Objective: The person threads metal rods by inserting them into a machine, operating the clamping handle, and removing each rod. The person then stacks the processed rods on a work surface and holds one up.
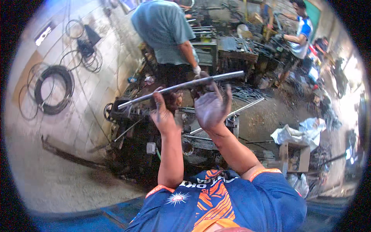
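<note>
A long metal rod (181, 86) is held up in front of me, slanting from lower left to upper right, its right end darker and thicker. My left hand (165, 116) is closed around it left of the middle, thumb up and palm toward me. My right hand (211, 106), smudged with dark grime, has its palm turned up toward me. Some of its blackened fingers curl behind and over the rod, while the thumb side stands apart; motion blurs them. Below the rod is a dark, greasy machine (131, 127) with a small handwheel (108, 112), partly hidden by my forearms.
A person in a grey-green shirt (164, 31) stands just ahead, and another in blue and white (303, 33) works at far right. Loose rods (247, 94) lie on the floor. A cardboard box (297, 156) sits at right; coiled black cable (37, 91) hangs on the left wall.
</note>
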